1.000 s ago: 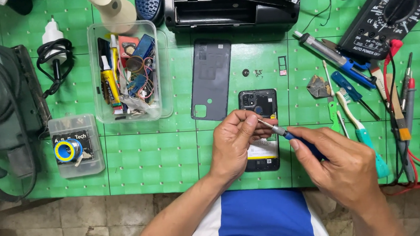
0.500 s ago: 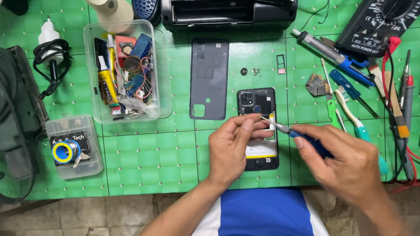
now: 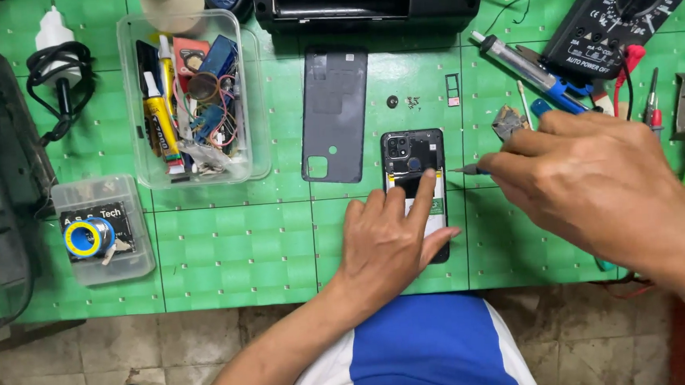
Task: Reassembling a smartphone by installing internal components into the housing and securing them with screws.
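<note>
black label (image 3: 97, 223) in clear box (image 3: 136, 253)

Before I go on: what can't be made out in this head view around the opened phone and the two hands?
- Lower half of the opened phone: covered by the left hand.
- Screwdriver handle: hidden inside the right hand; only the tip shows.
- Small parts on the green mat: too small to identify.
- Multimeter: cut off by the top edge.

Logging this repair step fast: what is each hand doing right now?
Left hand: open, fingers flat on the opened phone.
Right hand: closed on a thin screwdriver, tip beside the phone.
</note>
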